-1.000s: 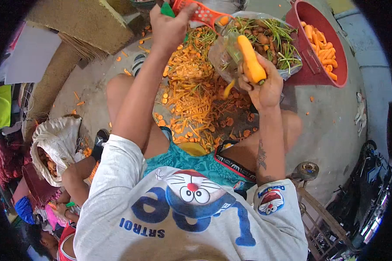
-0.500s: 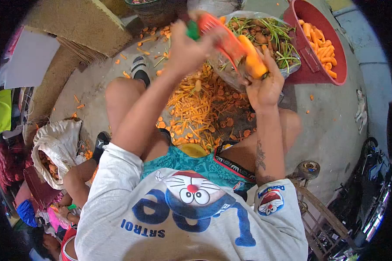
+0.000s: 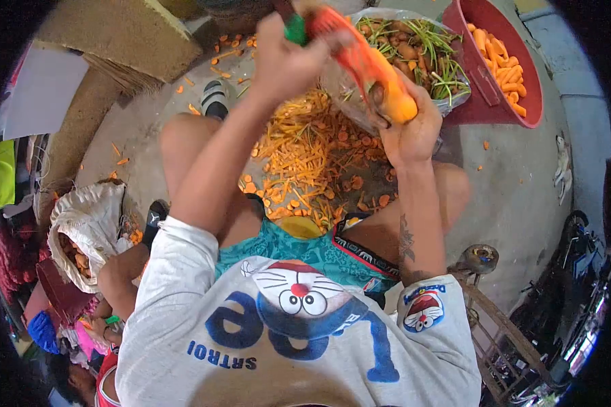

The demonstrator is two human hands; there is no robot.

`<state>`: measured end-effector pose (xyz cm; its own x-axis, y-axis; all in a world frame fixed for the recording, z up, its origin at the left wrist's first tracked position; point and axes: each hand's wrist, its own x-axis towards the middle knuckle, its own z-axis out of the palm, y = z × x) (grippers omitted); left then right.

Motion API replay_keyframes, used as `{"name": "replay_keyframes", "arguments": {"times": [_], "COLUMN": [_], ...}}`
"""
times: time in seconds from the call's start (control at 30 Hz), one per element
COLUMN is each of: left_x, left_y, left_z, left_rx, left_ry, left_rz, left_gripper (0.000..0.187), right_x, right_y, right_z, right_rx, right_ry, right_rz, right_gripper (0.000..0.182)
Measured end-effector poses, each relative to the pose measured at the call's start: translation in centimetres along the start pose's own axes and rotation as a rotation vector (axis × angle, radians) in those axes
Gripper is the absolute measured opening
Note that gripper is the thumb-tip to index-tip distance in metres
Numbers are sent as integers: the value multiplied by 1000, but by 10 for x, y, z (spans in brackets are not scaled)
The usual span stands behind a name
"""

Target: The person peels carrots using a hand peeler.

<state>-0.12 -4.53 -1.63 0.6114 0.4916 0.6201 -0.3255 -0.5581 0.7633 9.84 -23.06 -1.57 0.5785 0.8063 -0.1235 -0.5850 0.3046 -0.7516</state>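
My left hand [image 3: 285, 64], fingers closed, grips a red slotted peeler [image 3: 339, 37] that is smeared by motion. A green piece [image 3: 295, 29] shows at the same hand, with a dark narrow end beyond it. In my right hand [image 3: 414, 132] a thick orange carrot [image 3: 399, 102] is held by its near end, pointing up and away to the left. The peeler lies along the carrot's far side; blur hides exactly where they touch. Below both hands, orange peel strips and round slices [image 3: 295, 156] are heaped on the floor between my legs.
A clear plastic bag [image 3: 465, 95] of unpeeled carrots with green stems stands beyond my right hand. Right of it, a red tub [image 3: 536, 102] holds peeled carrots. A white sack [image 3: 88, 210] and another person's arm [image 3: 122, 278] are at left. A metal frame [image 3: 502, 325] stands lower right.
My left hand and the peeler have shifted slightly up and away. The carrot stays in my right hand, which has barely moved.
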Motion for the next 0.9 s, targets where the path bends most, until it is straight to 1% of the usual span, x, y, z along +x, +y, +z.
{"name": "replay_keyframes", "arguments": {"times": [0.03, 0.07, 0.1, 0.13, 0.17, 0.2, 0.27, 0.3, 0.33, 0.37, 0.4, 0.43, 0.47, 0.5, 0.53, 0.57, 0.6, 0.63, 0.67, 0.7, 0.77, 0.8, 0.83, 0.87, 0.9], "left_x": [14, 23, 23, 20, 21, 21, 9, 17, 14, 10, 7, 4, 2, -3, -8, -11, -10, -9, -8, -8, -9, -9, -8, -6, -5], "left_y": [-15, -21, -24, -27, -26, -27, -23, 3, 1, -2, -6, -11, -6, 4, 12, 17, 20, 22, 23, 20, 22, 22, 22, 21, 20], "left_z": [-13, -23, -27, -29, -29, -25, -14, -14, -10, -7, -3, 3, 8, 14, 18, 20, 19, 17, 16, 15, 14, 13, 13, 12, 10], "left_rx": [10, 21, 24, -135, -298, -301, -381, -89, -89, -152, -215, -258, -258, -228, -197, -249, -250, -218, -185, -177, -139, -104, -104, -137, -169], "left_ry": [89, 174, 173, 225, 275, 275, 161, 131, 130, 128, 127, 119, 120, 67, 14, -62, -62, -57, -51, -30, -37, -45, -43, -49, -53], "left_rz": [-55, -105, -95, -208, -323, -321, -297, -287, -291, -307, -318, -232, -230, -163, -98, -166, -170, -129, -87, -43, -19, 6, 2, -26, -57], "left_gripper": [19, 18, 18, 18, 17, 17, 18, 13, 13, 17, 20, 23, 23, 22, 21, 20, 20, 20, 20, 20, 18, 17, 17, 17, 16], "right_x": [1, 0, 0, 1, 3, 5, 6, 9, 9, 8, 10, 12, 13, 13, 12, 11, 12, 15, 15, 14, 10, 11, 13, 15, 16], "right_y": [2, 2, 1, -1, -6, -11, -11, -8, -6, -5, -3, -1, 1, 0, 1, 2, 2, 1, -3, -1, 5, 6, 7, 9, 10], "right_z": [-3, 0, 3, 5, 5, 3, -3, -6, -7, -6, -10, -19, -24, -13, -1, 7, -5, -26, -22, -15, 5, 5, 5, 5, 5], "right_rx": [-1, 3, 1, -4, -7, 27, 63, 12, -38, -2, -3, 27, 55, 52, -12, -74, -75, 64, 203, 205, -72, -72, -66, -61, -65], "right_ry": [-65, -70, 11, 92, 87, 72, 71, 135, 196, 154, 151, 74, -3, -3, 124, 252, 254, 7, -242, -242, 151, 151, 130, 109, 109], "right_rz": [-5, -9, 26, 61, 54, 89, 132, 132, 131, 135, 134, 125, 117, 117, 64, 11, 14, 72, 128, 133, -42, -39, -87, -132, -120], "right_gripper": [42, 42, 46, 51, 51, 50, 48, 45, 43, 35, 35, 36, 36, 36, 38, 40, 40, 41, 43, 43, 44, 44, 43, 42, 42]}}
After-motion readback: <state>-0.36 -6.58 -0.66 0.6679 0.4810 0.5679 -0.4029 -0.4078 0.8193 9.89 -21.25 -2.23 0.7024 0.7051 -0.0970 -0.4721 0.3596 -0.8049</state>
